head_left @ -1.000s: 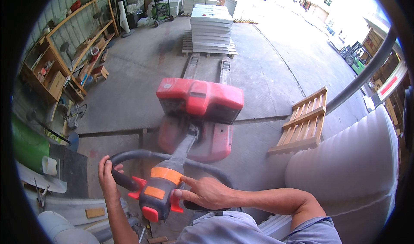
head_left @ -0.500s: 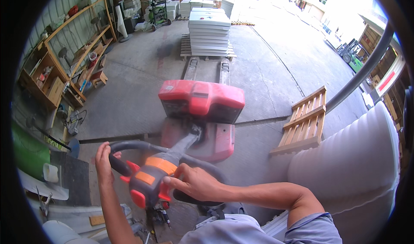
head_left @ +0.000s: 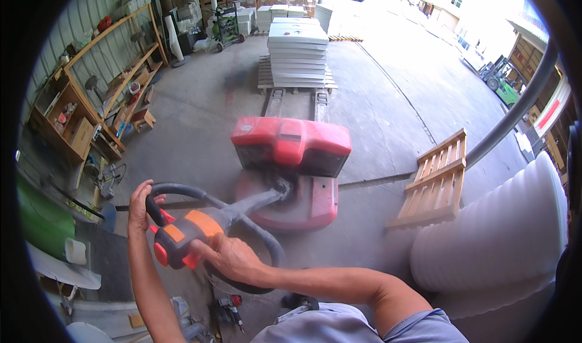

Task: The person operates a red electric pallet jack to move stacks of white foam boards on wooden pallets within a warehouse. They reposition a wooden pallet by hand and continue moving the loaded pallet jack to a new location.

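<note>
A red electric pallet jack (head_left: 291, 140) stands in front of me with its two forks (head_left: 321, 105) pointing away, toward a wooden pallet (head_left: 265, 76). On that pallet rises a stack of white flat panels (head_left: 298, 55). The steering handle (head_left: 257, 205), with a black loop and an orange-and-grey head, leans toward me and to the left. My left hand (head_left: 140, 205) is curled round the loop's left side, fingertips showing past it. At the head's right side, my right hand (head_left: 235, 259) grips the handle, its thumb by a red control (head_left: 191, 259); the loop hides some of its fingers.
An empty slatted pallet (head_left: 431, 178) leans against a dark pole (head_left: 515, 109) on the right, beside large white foam rolls (head_left: 491, 222). Wooden shelving (head_left: 76, 122) lines the left wall. A green forklift (head_left: 502, 82) stands far right. A power tool (head_left: 230, 306) lies near my feet.
The handle head has swung left and both hands have moved with it. The pallet jack and surroundings appear shifted slightly right and down in view.
</note>
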`<action>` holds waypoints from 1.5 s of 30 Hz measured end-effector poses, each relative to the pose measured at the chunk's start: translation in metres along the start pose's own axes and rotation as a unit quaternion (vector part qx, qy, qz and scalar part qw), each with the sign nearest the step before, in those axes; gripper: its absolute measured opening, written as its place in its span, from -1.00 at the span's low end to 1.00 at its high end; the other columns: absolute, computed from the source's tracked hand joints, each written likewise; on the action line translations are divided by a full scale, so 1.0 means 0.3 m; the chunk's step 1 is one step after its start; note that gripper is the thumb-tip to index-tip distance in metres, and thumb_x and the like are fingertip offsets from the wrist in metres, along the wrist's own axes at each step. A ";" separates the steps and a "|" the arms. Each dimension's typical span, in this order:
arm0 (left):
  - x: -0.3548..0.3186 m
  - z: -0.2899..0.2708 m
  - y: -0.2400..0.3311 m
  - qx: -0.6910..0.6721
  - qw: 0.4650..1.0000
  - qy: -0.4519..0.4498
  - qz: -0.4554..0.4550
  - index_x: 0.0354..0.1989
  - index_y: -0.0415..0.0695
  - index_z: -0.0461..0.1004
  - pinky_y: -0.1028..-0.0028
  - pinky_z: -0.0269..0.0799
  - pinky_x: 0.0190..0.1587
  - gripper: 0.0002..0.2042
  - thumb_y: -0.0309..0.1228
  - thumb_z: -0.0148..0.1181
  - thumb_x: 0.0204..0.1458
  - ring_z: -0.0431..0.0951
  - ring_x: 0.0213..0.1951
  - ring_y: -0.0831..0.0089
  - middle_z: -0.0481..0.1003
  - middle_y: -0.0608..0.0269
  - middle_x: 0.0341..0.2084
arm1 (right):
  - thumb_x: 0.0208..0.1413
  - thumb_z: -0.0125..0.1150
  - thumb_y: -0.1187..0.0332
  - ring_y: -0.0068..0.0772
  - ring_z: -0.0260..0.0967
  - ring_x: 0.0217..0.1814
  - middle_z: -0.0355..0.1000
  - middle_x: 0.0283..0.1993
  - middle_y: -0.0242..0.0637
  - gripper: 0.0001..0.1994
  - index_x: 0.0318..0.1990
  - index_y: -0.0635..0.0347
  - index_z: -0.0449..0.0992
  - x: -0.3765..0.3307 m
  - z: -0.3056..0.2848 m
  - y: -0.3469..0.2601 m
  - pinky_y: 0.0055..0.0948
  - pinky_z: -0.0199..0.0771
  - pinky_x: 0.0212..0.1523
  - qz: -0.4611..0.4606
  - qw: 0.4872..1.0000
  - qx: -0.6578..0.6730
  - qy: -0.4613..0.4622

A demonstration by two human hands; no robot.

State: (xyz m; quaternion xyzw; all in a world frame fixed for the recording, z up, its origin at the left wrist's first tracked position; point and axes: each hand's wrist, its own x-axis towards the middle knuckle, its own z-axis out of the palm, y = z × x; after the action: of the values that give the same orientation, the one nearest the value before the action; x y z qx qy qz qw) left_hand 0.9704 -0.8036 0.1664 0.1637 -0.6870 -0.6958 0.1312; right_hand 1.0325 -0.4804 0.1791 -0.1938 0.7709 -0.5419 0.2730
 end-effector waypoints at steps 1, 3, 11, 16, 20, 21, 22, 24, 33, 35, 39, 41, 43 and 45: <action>0.016 -0.004 -0.034 -0.002 1.000 0.007 -0.009 0.11 -0.26 0.38 0.48 0.61 -0.30 -0.64 -0.32 0.04 0.21 0.66 -0.35 0.30 0.54 0.05 -0.25 | 0.22 -0.06 -0.28 0.15 0.53 -0.15 0.54 -0.30 0.16 -0.28 -0.10 0.38 0.52 0.017 0.018 0.032 -0.07 0.44 -0.09 -0.014 1.000 -0.011 0.005; 0.042 -0.008 -0.082 -0.005 1.000 -0.013 0.005 0.13 -0.25 0.37 0.46 0.61 -0.29 -0.63 -0.32 0.04 0.22 0.66 -0.33 0.28 0.53 0.04 -0.24 | 0.21 -0.07 -0.32 0.17 0.54 -0.19 0.53 -0.32 0.17 -0.25 -0.18 0.42 0.47 0.045 0.039 0.081 0.00 0.48 -0.16 -0.036 0.999 -0.026 0.005; 0.145 0.056 -0.292 -0.018 0.999 -0.037 0.033 0.14 -0.23 0.35 0.40 0.63 -0.27 -0.62 -0.32 0.03 0.21 0.66 -0.29 0.21 0.53 0.01 -0.18 | 0.19 0.00 -0.28 0.15 0.54 -0.19 0.55 -0.32 0.12 -0.29 -0.08 0.40 0.46 0.124 0.044 0.289 -0.05 0.46 -0.13 -0.049 0.997 -0.054 0.026; 0.259 0.183 -0.436 0.024 0.997 -0.039 0.055 0.11 -0.18 0.41 0.44 0.52 -0.32 -0.66 -0.32 -0.02 0.22 0.62 -0.32 0.34 0.50 0.18 -0.24 | 0.19 0.01 -0.28 0.20 0.53 -0.34 0.51 -0.46 0.15 -0.28 -0.20 0.45 0.44 0.204 -0.009 0.461 -0.01 0.49 -0.35 -0.123 0.980 -0.106 0.113; 0.302 0.326 -0.568 0.197 0.945 -0.049 0.258 -0.12 -0.21 0.56 0.42 0.31 0.17 -0.75 -0.41 -0.02 0.16 0.50 0.05 0.28 0.50 0.13 -0.01 | 0.20 -0.02 -0.28 0.14 0.54 -0.32 0.54 -0.45 0.04 -0.33 -0.12 0.30 0.47 0.194 -0.123 0.612 -0.02 0.47 -0.28 -0.089 0.974 -0.174 0.119; 0.306 0.383 -0.602 0.230 0.933 -0.040 0.274 -0.15 -0.23 0.56 0.42 0.26 0.22 -0.76 -0.43 -0.02 0.15 0.45 0.11 0.28 0.48 0.08 0.06 | 0.21 -0.03 -0.29 0.12 0.54 -0.31 0.54 -0.45 0.00 -0.35 -0.11 0.24 0.49 0.175 -0.165 0.648 -0.02 0.47 -0.25 -0.080 0.972 -0.189 0.117; 0.296 0.421 -0.635 0.231 0.923 -0.066 0.302 -0.18 -0.25 0.57 0.38 0.29 0.20 -0.76 -0.45 -0.03 0.15 0.45 0.12 0.24 0.44 0.01 0.13 | 0.22 -0.05 -0.28 0.10 0.54 -0.31 0.54 -0.45 -0.02 -0.37 -0.13 0.19 0.51 0.147 -0.211 0.688 -0.03 0.47 -0.26 -0.059 0.964 -0.219 0.137; 0.267 0.517 -0.678 0.195 0.932 -0.081 0.293 -0.30 -0.28 0.55 0.33 0.37 0.11 -0.77 -0.45 -0.05 0.16 0.51 0.01 0.20 0.52 0.06 -0.02 | 0.23 -0.07 -0.27 0.08 0.54 -0.33 0.54 -0.46 -0.05 -0.40 -0.19 0.14 0.55 0.085 -0.288 0.748 -0.05 0.47 -0.27 -0.015 0.949 -0.261 0.174; 0.372 0.625 -0.754 0.198 0.908 -0.069 0.363 -0.51 -0.30 0.43 0.34 0.40 -0.04 -0.74 -0.45 -0.11 0.15 0.54 -0.16 0.18 0.54 0.03 -0.26 | 0.27 -0.13 -0.23 0.05 0.51 -0.36 0.53 -0.42 -0.10 -0.41 -0.32 0.14 0.56 0.114 -0.257 0.866 -0.07 0.46 -0.26 0.039 0.903 -0.345 0.254; 0.382 0.650 -0.774 0.192 0.907 -0.069 0.368 -0.52 -0.31 0.42 0.34 0.39 -0.03 -0.74 -0.44 -0.11 0.15 0.54 -0.16 0.18 0.54 0.03 -0.26 | 0.27 -0.14 -0.26 0.03 0.52 -0.33 0.53 -0.43 -0.09 -0.39 -0.26 0.14 0.57 0.104 -0.316 0.863 -0.08 0.46 -0.25 -0.023 0.926 -0.297 0.234; 0.415 0.705 -0.749 0.175 0.918 -0.069 0.349 -0.52 -0.31 0.42 0.35 0.37 -0.01 -0.74 -0.43 -0.10 0.14 0.53 -0.15 0.19 0.54 0.05 -0.27 | 0.25 -0.16 -0.30 0.00 0.52 -0.29 0.51 -0.43 -0.05 -0.35 -0.13 0.16 0.58 0.149 -0.439 0.832 -0.09 0.45 -0.23 0.014 0.963 -0.231 0.137; 0.438 0.717 -0.717 0.175 0.920 -0.072 0.342 -0.52 -0.31 0.42 0.36 0.36 0.00 -0.74 -0.42 -0.09 0.13 0.53 -0.15 0.20 0.54 0.05 -0.27 | 0.25 -0.17 -0.32 -0.12 0.53 -0.32 0.50 -0.43 -0.09 -0.31 -0.12 0.18 0.58 0.184 -0.474 0.816 -0.16 0.45 -0.24 0.041 0.975 -0.198 0.091; 0.456 0.722 -0.697 0.180 0.926 -0.073 0.325 -0.52 -0.31 0.42 0.37 0.35 0.01 -0.74 -0.42 -0.09 0.13 0.52 -0.14 0.21 0.54 0.05 -0.27 | 0.24 -0.16 -0.34 -0.34 0.56 -0.38 0.50 -0.44 -0.23 -0.30 -0.16 0.20 0.59 0.206 -0.484 0.808 -0.30 0.47 -0.27 0.029 0.973 -0.210 0.091; 0.465 0.722 -0.693 0.171 0.923 -0.081 0.336 -0.53 -0.30 0.42 0.40 0.33 0.01 -0.74 -0.41 -0.10 0.12 0.51 -0.15 0.25 0.54 0.06 -0.27 | 0.26 -0.23 -0.34 -0.33 0.55 -0.42 0.49 -0.47 -0.21 -0.27 -0.19 0.20 0.59 0.221 -0.504 0.804 -0.31 0.48 -0.30 0.012 0.976 -0.202 0.083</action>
State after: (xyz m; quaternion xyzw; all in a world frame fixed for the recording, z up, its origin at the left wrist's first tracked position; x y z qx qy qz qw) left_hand 0.7635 -0.6582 -0.0473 -0.1135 -0.8185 -0.4938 0.2710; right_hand 0.8851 -0.3281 -0.0220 -0.1899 0.8865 -0.3864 0.1696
